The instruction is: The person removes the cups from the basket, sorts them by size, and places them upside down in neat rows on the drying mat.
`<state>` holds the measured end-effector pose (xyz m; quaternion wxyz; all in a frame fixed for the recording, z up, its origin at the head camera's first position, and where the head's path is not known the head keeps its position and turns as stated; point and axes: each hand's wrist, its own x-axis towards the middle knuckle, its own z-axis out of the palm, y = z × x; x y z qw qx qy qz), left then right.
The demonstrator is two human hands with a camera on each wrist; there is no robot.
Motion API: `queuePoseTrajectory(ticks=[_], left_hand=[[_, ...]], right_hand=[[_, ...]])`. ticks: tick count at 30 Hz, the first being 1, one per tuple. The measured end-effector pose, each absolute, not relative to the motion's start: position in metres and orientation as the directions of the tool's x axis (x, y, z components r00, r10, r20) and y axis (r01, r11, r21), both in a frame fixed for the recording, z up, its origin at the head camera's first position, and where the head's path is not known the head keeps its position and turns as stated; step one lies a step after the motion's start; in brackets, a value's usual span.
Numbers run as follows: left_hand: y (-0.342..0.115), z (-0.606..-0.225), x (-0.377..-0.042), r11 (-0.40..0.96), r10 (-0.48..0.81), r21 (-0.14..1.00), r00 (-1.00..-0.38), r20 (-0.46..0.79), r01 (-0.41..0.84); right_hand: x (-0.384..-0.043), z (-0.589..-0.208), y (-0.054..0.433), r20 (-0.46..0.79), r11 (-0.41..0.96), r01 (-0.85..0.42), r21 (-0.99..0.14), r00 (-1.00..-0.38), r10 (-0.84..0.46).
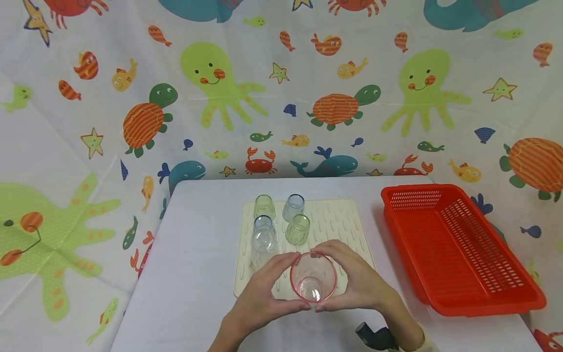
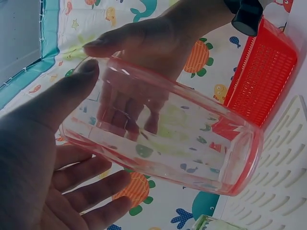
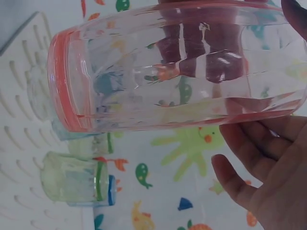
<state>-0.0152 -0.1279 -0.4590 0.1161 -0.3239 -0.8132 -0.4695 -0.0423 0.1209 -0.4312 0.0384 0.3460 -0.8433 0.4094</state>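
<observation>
Both hands hold a clear pink drinking glass (image 1: pixel 313 276) above the near part of a cream drying mat (image 1: pixel 343 220). The left hand (image 1: pixel 269 293) grips the glass's left side near the rim, and the right hand (image 1: pixel 356 278) grips the opposite side. In the left wrist view, the left thumb (image 2: pixel 79 84) lies at the glass's mouth, with fingers spread below. The right wrist view shows the right fingers (image 3: pixel 249 148) against the glass wall. On the mat stand green glasses (image 1: pixel 297 230), blue-rimmed glasses (image 1: pixel 293 208) and a clear glass (image 1: pixel 262 256), partly overlapped by others.
A red plastic basket (image 1: pixel 462 244) stands on the right of the white-covered table (image 1: pixel 198 254). A curtain (image 1: pixel 281 142) printed with sea animals hangs behind the table. A black wrist camera (image 1: pixel 376 337) is strapped at the right wrist.
</observation>
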Motion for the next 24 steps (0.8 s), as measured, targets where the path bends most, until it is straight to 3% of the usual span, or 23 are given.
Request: queuePoseTrajectory(ticks=[13, 24], left_hand=[[-0.126, -0.456, -0.014, 0.325, 0.431, 0.749, -0.796, 0.426, 0.577], [-0.124, -0.458, -0.015, 0.292, 0.400, 0.739, -0.780, 0.482, 0.606]], right_hand=[[-0.044, -0.435, 0.119, 0.368, 0.387, -0.650, -0.654, -0.720, -0.588], [-0.043, -0.442, 0.114, 0.375, 0.370, -0.658, -0.656, -0.710, -0.596]])
